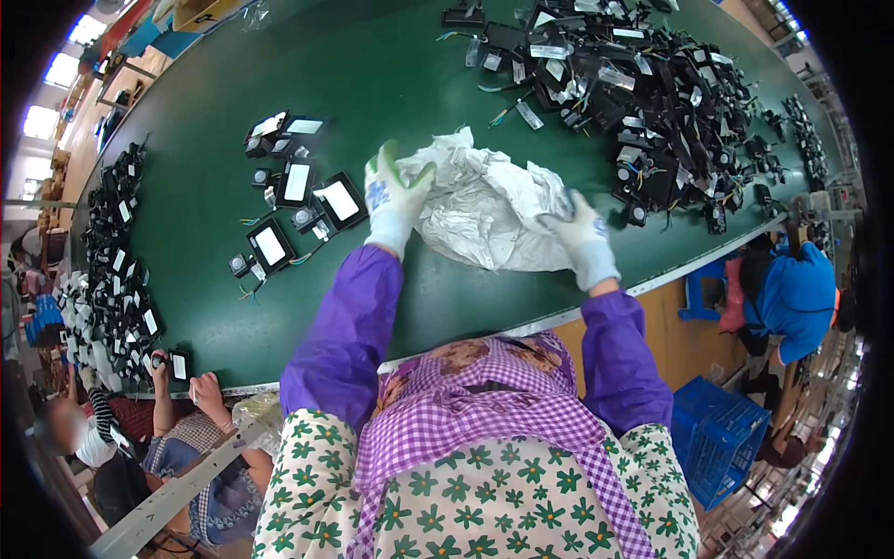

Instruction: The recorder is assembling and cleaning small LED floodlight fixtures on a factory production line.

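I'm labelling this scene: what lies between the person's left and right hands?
In the head view, a crumpled whitish sheet or bag lies between the left hand and right hand, on the green tabletop.

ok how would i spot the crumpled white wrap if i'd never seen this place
Find the big green table, then its near edge, where two purple sleeves reach over it. Between the gloved left hand and gloved right hand lies the wrap: pale, creased and loosely spread, unlike the small black devices to both sides.

Sheet (489, 228) on table (372, 84), loose devices (296, 183) left of it, device heap (652, 107) right
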`<act>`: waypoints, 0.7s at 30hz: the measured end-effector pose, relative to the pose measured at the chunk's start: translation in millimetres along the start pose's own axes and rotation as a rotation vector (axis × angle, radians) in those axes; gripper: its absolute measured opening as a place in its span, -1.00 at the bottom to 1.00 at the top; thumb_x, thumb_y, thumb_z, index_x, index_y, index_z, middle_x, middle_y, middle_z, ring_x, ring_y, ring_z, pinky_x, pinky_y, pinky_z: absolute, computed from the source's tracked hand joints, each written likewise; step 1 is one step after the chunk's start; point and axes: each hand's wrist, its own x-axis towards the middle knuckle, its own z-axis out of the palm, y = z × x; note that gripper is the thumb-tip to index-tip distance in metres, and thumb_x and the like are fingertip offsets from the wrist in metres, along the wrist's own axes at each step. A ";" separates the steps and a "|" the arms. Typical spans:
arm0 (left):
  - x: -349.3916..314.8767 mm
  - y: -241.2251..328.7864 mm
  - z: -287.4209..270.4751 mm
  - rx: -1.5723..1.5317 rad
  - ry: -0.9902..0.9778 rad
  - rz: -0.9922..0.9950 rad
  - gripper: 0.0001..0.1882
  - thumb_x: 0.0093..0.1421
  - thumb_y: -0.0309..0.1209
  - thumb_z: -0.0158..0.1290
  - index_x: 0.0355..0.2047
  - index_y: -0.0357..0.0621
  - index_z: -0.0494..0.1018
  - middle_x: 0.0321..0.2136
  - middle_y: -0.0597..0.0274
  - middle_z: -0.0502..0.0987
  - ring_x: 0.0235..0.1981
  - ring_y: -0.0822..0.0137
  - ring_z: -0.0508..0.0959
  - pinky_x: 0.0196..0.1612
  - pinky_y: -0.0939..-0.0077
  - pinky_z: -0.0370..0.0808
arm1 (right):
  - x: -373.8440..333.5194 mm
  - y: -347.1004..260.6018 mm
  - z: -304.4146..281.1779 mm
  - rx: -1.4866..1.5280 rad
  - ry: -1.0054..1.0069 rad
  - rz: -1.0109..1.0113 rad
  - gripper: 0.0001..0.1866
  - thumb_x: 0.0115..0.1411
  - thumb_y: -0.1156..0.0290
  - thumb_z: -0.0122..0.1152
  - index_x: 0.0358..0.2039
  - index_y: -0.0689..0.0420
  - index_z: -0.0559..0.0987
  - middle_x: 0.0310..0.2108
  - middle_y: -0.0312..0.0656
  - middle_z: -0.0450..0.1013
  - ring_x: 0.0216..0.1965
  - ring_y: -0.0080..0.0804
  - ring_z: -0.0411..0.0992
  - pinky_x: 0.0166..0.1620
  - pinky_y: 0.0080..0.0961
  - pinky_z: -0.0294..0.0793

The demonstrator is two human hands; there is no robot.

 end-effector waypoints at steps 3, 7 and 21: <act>38.7 5.8 20.3 0.234 -0.080 -0.187 -0.20 0.05 0.09 0.19 0.19 -0.14 0.35 0.24 -0.12 0.27 0.29 -0.08 0.23 0.25 0.00 0.27 | 32.6 10.4 35.7 -0.504 -0.037 -0.080 -0.45 0.12 0.12 0.26 0.08 0.11 0.49 0.01 0.07 0.49 0.02 0.08 0.47 0.04 -0.21 0.47; 61.2 -22.4 40.8 0.731 -0.466 0.052 -0.62 0.11 -0.14 0.15 -0.10 -0.01 0.56 0.06 0.01 0.48 0.09 -0.07 0.46 0.12 0.10 0.42 | 55.7 4.4 14.8 -0.577 0.076 0.037 -0.67 0.26 0.17 0.01 -0.09 0.07 0.55 -0.16 0.08 0.55 -0.09 0.12 0.51 -0.04 -0.10 0.48; 97.3 -89.7 0.6 -0.467 -0.033 -0.173 -0.82 0.21 -0.50 0.18 -0.21 -0.27 0.47 -0.43 0.36 0.50 -0.46 0.57 0.41 -0.41 0.67 0.35 | 157.2 26.0 -3.5 -0.508 -0.001 -0.333 -0.58 0.15 0.19 0.24 -0.03 0.12 0.55 -0.23 -0.01 0.56 -0.19 -0.06 0.54 -0.12 -0.21 0.54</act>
